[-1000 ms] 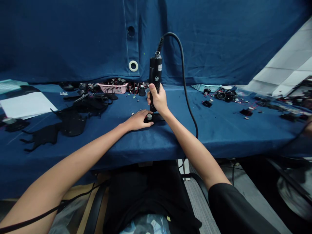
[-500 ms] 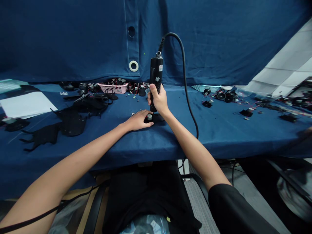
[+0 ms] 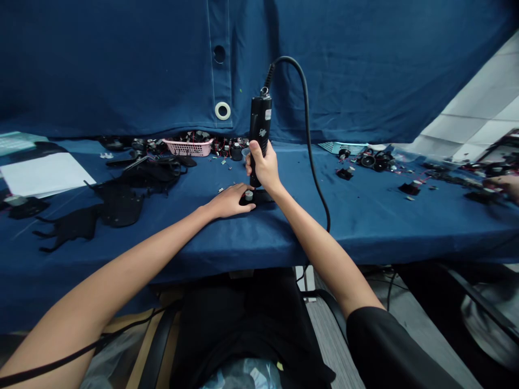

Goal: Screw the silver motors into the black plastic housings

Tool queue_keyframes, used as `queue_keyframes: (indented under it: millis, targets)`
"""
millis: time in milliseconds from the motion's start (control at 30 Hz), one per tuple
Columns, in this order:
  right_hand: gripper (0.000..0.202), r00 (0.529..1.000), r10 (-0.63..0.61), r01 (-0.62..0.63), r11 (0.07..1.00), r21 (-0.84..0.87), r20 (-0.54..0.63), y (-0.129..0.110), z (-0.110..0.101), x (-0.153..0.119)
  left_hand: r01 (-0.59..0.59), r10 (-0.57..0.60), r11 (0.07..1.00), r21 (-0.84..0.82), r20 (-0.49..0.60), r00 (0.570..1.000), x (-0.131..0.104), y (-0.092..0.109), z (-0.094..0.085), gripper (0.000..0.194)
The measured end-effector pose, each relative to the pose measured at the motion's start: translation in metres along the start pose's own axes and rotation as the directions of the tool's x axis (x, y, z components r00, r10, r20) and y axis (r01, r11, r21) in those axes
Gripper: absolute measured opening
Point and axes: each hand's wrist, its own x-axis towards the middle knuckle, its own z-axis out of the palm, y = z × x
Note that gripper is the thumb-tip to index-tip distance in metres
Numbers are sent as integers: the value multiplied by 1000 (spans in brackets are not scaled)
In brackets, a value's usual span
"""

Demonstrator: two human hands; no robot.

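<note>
My right hand (image 3: 264,166) is wrapped round a black electric screwdriver (image 3: 259,129), held upright with its cord looping from the top. The tool's lower end meets a flat black plastic part (image 3: 264,196) on the blue-covered table. My left hand (image 3: 233,201) rests on the table and grips the left side of that part, thumb in front and fingers behind. A small silvery round piece, like a motor (image 3: 248,195), shows between thumb and fingers. The tool's tip and much of the part are hidden.
Black fan-like shells (image 3: 119,205) and white paper (image 3: 46,174) lie at left. A pink basket (image 3: 188,147) of wired parts stands behind, a light-blue basket (image 3: 344,147) at back right. Small parts (image 3: 410,187) lie at right, near another person's hand (image 3: 506,186).
My hands, the screwdriver and the black part stay nearly still. At the right edge, the other person's hand has come further into view and higher over the parts.
</note>
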Motion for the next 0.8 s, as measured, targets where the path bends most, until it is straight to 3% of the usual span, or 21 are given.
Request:
queue_keyframes:
  millis: [800]
  targets:
    - [42,1000,-25,25,1000,-6,1,2,-1,0,-6,6,1000,-3,-9,1000,0,0,0,53]
